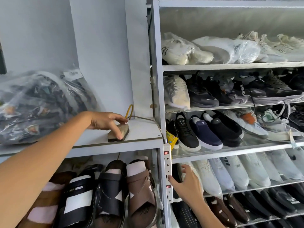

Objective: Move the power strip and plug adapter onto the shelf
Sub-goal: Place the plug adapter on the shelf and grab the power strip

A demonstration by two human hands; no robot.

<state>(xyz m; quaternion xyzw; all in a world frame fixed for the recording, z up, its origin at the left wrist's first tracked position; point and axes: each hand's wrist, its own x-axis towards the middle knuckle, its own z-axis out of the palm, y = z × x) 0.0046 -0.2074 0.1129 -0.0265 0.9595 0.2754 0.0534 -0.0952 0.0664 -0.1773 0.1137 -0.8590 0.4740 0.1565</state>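
Observation:
A white power strip [168, 163] hangs upright against the grey shelf post, with red switches and several sockets. My right hand [187, 183] reaches up beside its lower half, thumb touching its edge, fingers spread. A beige, dark-based plug adapter [124, 130] lies on the white shelf [141, 132] at the left. My left hand [107, 122] rests over the plug adapter, fingers on its top and front. A grey cable [144, 118] and a yellow wire [129, 111] run across the shelf behind it.
A big clear bag of dark goods [41, 104] fills the shelf's left part. Sandals [111, 191] stand in the cabinet below. The metal rack [158, 79] on the right holds several rows of shoes, some in plastic. A yellow packet [171, 138] sits by the post.

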